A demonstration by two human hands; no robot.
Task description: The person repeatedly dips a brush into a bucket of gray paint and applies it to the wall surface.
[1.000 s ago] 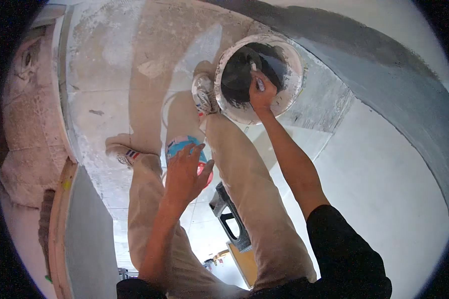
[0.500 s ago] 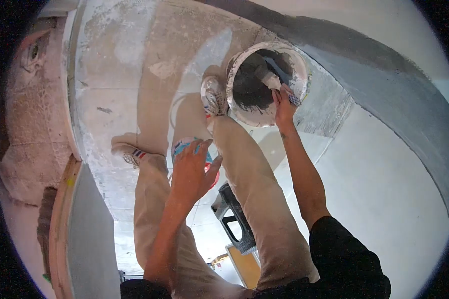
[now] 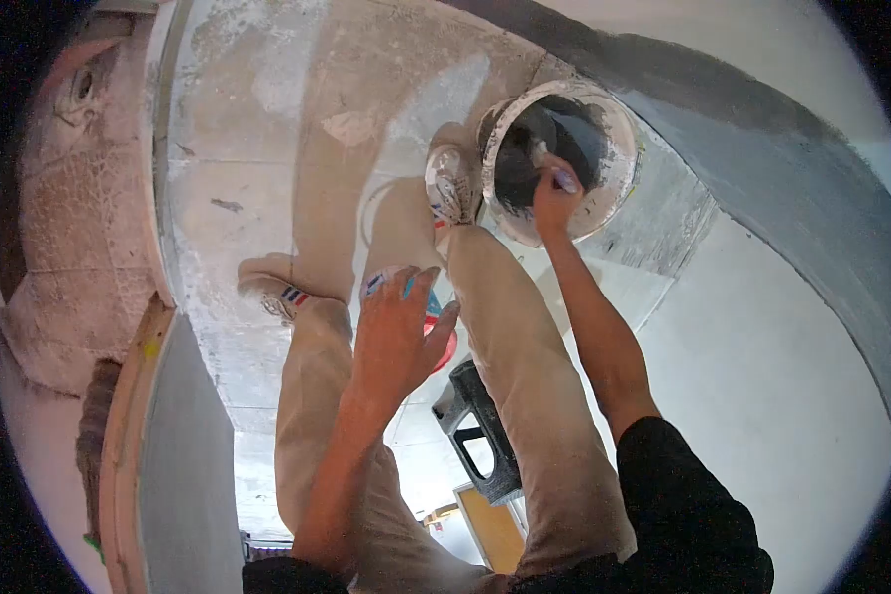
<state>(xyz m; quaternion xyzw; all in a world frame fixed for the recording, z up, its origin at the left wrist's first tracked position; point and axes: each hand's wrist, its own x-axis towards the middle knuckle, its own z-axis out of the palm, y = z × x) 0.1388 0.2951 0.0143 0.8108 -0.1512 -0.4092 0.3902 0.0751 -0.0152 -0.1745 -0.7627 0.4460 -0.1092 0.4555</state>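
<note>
My right hand (image 3: 556, 198) is closed around the handle of a brush (image 3: 539, 151) and reaches down over the mouth of a round bucket (image 3: 624, 163). Dark grey wet material (image 3: 517, 183) coats the bucket's inside, and the brush head is down in it, mostly hidden. Smears cover the pale rim. Holding nothing, my left hand (image 3: 396, 332) hangs near my knee with its fingers apart. Below and partly behind it is a blue, white and red container (image 3: 444, 348), whose kind I cannot make out.
My shoe (image 3: 448, 183) stands close beside the bucket. A black plastic step or stool (image 3: 480, 436) is between my legs. Dark grey coating covers the lower wall (image 3: 762, 178) at right. A wood-edged panel (image 3: 134, 396) stands at left on the stained floor (image 3: 238, 238).
My right hand has lowered the brush deeper into the bucket and turned it. The whole view has shifted slightly, and my left hand stays open near my knee.
</note>
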